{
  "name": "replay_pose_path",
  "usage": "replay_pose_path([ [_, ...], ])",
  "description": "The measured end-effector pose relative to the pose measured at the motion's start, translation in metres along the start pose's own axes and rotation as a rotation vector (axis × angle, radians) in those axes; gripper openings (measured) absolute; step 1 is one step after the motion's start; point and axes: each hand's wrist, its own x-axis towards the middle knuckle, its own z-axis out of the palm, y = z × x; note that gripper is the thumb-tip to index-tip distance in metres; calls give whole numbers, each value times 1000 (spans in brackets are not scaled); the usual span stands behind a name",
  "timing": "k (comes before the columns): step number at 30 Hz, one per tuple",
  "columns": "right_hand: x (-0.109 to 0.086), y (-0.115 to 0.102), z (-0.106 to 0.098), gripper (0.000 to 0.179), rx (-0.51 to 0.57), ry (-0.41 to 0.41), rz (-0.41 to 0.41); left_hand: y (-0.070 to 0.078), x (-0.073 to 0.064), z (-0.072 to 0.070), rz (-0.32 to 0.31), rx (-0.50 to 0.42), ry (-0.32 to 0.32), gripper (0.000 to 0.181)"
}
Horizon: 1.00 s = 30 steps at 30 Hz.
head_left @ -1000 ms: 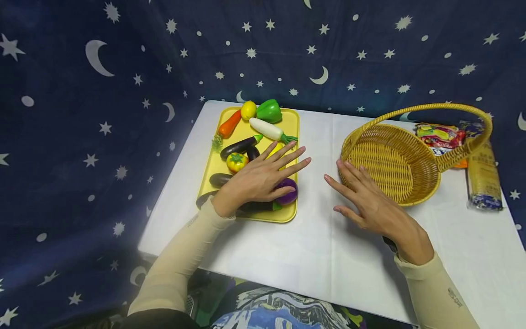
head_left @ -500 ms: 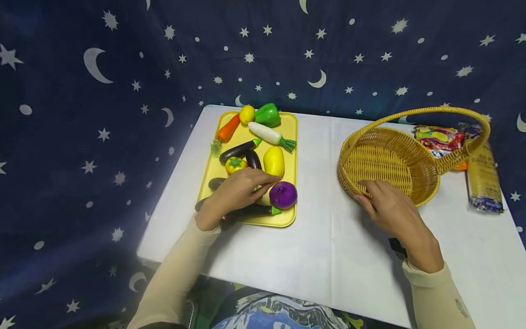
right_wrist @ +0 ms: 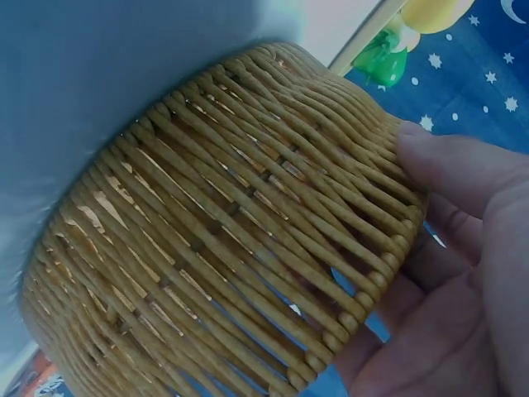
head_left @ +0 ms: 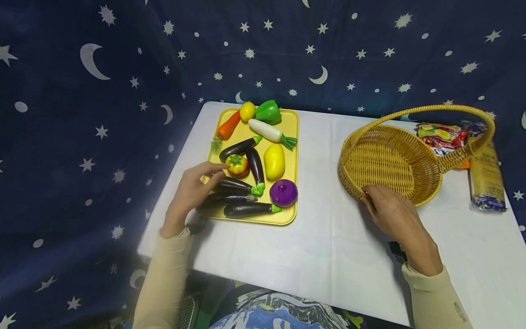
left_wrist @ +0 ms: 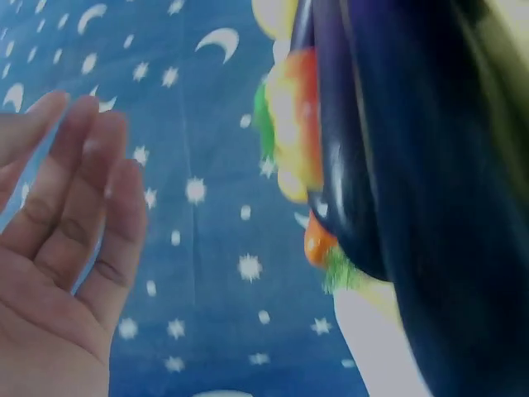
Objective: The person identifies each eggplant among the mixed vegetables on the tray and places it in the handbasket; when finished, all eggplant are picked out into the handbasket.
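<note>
My left hand (head_left: 191, 189) hovers at the left edge of the yellow tray (head_left: 290, 162), fingers loosely bent and holding nothing. Its fingertips reach close to a red-and-yellow tomato (head_left: 237, 166). Several dark eggplants (head_left: 251, 209) lie below and beside the tomato; the left ends of some are behind the hand. In the left wrist view an eggplant (left_wrist: 343, 165) looms large, apart from the fingers (left_wrist: 78, 190). My right hand (head_left: 392, 214) pinches the near left rim of a wicker basket (head_left: 380, 167), thumb outside and fingers inside. The right wrist view shows the thumb (right_wrist: 455, 169) against the weave.
Also on the tray are a yellow mango-like fruit (head_left: 274, 162), a purple round vegetable (head_left: 283, 193), a white radish (head_left: 267, 130), a carrot (head_left: 228, 125), a lemon (head_left: 247, 111) and a green pepper (head_left: 268, 112). Packaged goods (head_left: 485, 173) lie right of the basket on the white table (head_left: 316, 246).
My left hand first swept back over the tray, then moved left off the eggplants, which now lie more exposed. My right hand went from spread fingers beside the basket to gripping its rim.
</note>
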Motion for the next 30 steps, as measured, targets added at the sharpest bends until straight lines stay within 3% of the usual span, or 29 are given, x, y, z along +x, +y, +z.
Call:
replay_pose_path([
  [3, 1, -2, 1, 25, -6, 11, -27, -9, -9, -15, -71, -239, 155, 20],
  [6, 2, -4, 1, 26, -8, 16, -45, -16, -11, -26, -98, -474, 295, 20],
  [8, 2, -7, 1, 25, -10, 4, -41, -22, -12, -32, -122, -541, 364, 21],
  [11, 1, -11, 0, 27, -9, -21, -25, -38, -16, -36, -207, -540, 399, 24],
  [13, 0, -14, -1, 27, -7, -29, -20, -53, -21, -37, -290, -517, 373, 26],
  [16, -3, -18, -3, 28, 5, -26, -23, -75, -30, -35, -400, -511, 280, 32],
  [19, -5, -22, -3, 28, 12, -22, -29, -91, -38, -31, -458, -569, 189, 36],
  [21, -5, -24, -2, 29, 16, -26, -31, -98, -42, -28, -497, -617, 158, 38],
  [23, -6, -25, -1, 29, 12, -30, -30, -104, -42, -25, -533, -611, 135, 39],
  [27, -7, -29, 0, 28, 9, -42, -30, -110, -40, -19, -640, -486, 77, 41],
  [30, -7, -32, -1, 28, 7, -44, -28, -112, -39, -16, -665, -378, 9, 42],
])
